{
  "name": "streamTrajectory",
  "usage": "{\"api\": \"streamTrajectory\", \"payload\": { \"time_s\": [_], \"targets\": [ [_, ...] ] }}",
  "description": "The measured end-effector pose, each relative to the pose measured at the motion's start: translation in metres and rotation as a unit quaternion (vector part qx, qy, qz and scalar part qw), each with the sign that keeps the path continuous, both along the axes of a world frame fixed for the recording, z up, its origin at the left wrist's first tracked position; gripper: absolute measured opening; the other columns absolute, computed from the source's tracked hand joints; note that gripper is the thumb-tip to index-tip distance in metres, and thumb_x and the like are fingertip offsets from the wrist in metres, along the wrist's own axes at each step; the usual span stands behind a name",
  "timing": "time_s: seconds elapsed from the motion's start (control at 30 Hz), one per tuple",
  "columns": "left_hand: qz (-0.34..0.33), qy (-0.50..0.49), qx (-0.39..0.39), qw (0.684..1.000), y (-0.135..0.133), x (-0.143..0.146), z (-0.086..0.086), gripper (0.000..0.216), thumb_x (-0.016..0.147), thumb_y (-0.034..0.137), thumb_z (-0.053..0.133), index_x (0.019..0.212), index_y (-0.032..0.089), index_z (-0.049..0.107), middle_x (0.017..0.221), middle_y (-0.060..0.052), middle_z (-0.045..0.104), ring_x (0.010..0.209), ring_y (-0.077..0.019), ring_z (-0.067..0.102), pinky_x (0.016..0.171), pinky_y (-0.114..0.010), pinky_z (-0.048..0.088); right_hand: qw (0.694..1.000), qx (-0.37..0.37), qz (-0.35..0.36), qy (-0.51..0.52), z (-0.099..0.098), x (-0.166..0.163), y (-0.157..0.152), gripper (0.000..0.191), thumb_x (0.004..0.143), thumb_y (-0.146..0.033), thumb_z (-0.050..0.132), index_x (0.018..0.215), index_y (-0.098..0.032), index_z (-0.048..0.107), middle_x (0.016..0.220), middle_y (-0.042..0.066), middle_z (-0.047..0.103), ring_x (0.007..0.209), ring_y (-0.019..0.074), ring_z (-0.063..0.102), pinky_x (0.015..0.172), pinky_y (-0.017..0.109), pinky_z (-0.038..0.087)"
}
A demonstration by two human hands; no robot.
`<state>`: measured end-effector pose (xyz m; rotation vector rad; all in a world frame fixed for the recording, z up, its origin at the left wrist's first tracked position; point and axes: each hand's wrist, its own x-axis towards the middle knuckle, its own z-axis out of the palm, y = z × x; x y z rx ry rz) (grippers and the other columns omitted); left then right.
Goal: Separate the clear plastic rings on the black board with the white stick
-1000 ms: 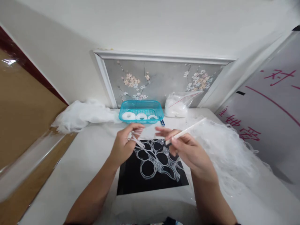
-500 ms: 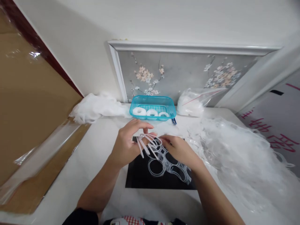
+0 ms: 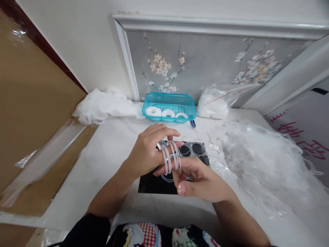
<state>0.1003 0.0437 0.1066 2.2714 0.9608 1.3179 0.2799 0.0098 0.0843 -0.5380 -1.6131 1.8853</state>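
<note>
Several thin, translucent white rings (image 3: 169,160) hang in loops round the thumb of my left hand (image 3: 149,147). The fingers of that hand arch above the thumb. My right hand (image 3: 203,180) is just to the right, palm partly turned up, its index finger stretched through the lower part of the loops. Its thumb points left, apart from the rings. Beneath both hands lies a black mat (image 3: 151,185), bearing clear ring outlines (image 3: 197,149) that my hands partly cover.
Behind the hands stands a blue basket (image 3: 169,97) with white rolls (image 3: 153,111) in it. A small blue object (image 3: 193,124) lies beside it. White soft material (image 3: 102,106) is at left, a zip bag (image 3: 213,103) at back right, and a heap of translucent rings (image 3: 267,164) at right.
My right hand has turned palm up and put its index finger through the loops. The rings now hang straighter, between both hands. The camera view has tilted down.
</note>
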Motion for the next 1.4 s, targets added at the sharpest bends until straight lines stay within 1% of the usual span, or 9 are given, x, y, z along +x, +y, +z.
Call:
{"api": "streamTrajectory", "payload": {
  "time_s": [0.2,0.47,0.77,0.93,1.07,1.13,1.2,1.3,1.4],
  "targets": [
    [0.002,-0.005,-0.015,1.000,-0.001,-0.001,0.002,0.013,0.089,0.030,0.071,0.096,0.020,0.067,0.079,0.000,0.065,0.077,-0.0155,0.064,0.076,-0.030,0.053,0.994,-0.058,0.054,0.077,0.002,0.003,-0.007,0.052,0.072,-0.026,0.083,0.122,-0.025,0.068,0.105,0.008,0.076,0.047,0.0055,0.047,0.042,0.018,0.038],
    [-0.001,-0.007,-0.030,1.000,-0.005,0.000,0.006,0.017,0.091,0.038,0.068,0.096,0.021,0.067,0.078,-0.001,0.066,0.076,-0.0160,0.065,0.075,-0.030,0.053,0.995,-0.067,0.065,0.018,0.011,0.008,-0.017,0.064,0.068,-0.022,0.084,0.127,-0.035,0.064,0.111,0.004,0.076,0.050,0.0104,0.060,0.044,0.022,0.047],
    [-0.024,-0.023,-0.046,0.998,-0.010,-0.003,0.009,0.016,0.085,0.029,0.075,0.098,0.022,0.068,0.078,0.001,0.065,0.073,-0.0147,0.064,0.074,-0.030,0.053,0.993,0.014,0.076,-0.093,0.014,0.008,-0.018,0.043,0.087,-0.014,0.058,0.127,-0.029,0.063,0.115,0.005,0.074,0.060,0.0132,0.068,0.052,0.026,0.054],
    [-0.069,-0.025,-0.015,0.997,-0.019,-0.006,0.014,0.032,0.080,0.033,0.080,0.108,0.023,0.066,0.085,-0.001,0.067,0.080,-0.0168,0.064,0.077,-0.032,0.053,0.982,0.089,0.031,-0.163,0.016,0.011,-0.008,0.045,0.088,-0.012,0.054,0.129,-0.029,0.061,0.079,0.001,0.074,0.067,0.0193,0.069,0.055,0.030,0.054],
    [-0.078,-0.062,0.015,0.995,-0.025,-0.009,0.019,0.039,0.079,0.043,0.079,0.112,0.027,0.067,0.093,-0.003,0.071,0.086,-0.0199,0.066,0.076,-0.035,0.054,0.990,0.107,0.033,-0.091,0.023,0.019,-0.010,0.049,0.089,-0.021,0.065,0.136,-0.031,0.056,0.107,0.005,0.074,0.085,0.0209,0.073,0.052,0.026,0.054],
    [-0.058,-0.091,0.014,0.994,-0.025,-0.010,0.021,0.026,0.086,0.041,0.074,0.108,0.028,0.070,0.093,-0.003,0.072,0.086,-0.0202,0.066,0.073,-0.036,0.054,0.995,0.089,-0.024,-0.024,0.026,0.025,-0.011,0.046,0.086,-0.024,0.070,0.130,-0.033,0.061,0.121,0.007,0.071,0.082,0.0202,0.074,0.045,0.023,0.050],
    [-0.020,-0.107,0.008,0.994,-0.023,-0.011,0.021,0.014,0.091,0.038,0.068,0.101,0.029,0.072,0.090,-0.003,0.071,0.082,-0.0194,0.066,0.071,-0.036,0.053,0.977,0.058,-0.192,0.071,0.029,0.037,-0.007,0.030,0.085,-0.026,0.073,0.113,-0.035,0.071,0.116,0.003,0.073,0.069,0.0159,0.073,0.039,0.021,0.047],
    [0.024,-0.142,-0.011,0.990,-0.017,-0.010,0.019,0.015,0.091,0.041,0.068,0.092,0.027,0.073,0.082,-0.001,0.068,0.076,-0.0170,0.064,0.071,-0.035,0.052,0.868,-0.018,-0.432,0.245,0.023,0.077,0.013,0.005,0.086,-0.030,0.073,0.082,-0.031,0.074,0.090,-0.007,0.076,0.056,0.0033,0.065,0.042,0.010,0.045],
    [0.020,-0.168,-0.051,0.984,-0.012,-0.007,0.016,0.014,0.089,0.038,0.072,0.088,0.024,0.072,0.079,0.000,0.067,0.074,-0.0151,0.062,0.074,-0.033,0.051,0.807,-0.078,-0.520,0.268,-0.003,0.134,0.045,0.032,0.091,-0.022,0.065,0.060,-0.027,0.064,0.057,-0.012,0.065,0.049,-0.0036,0.059,0.048,0.003,0.040]
  ]
}}
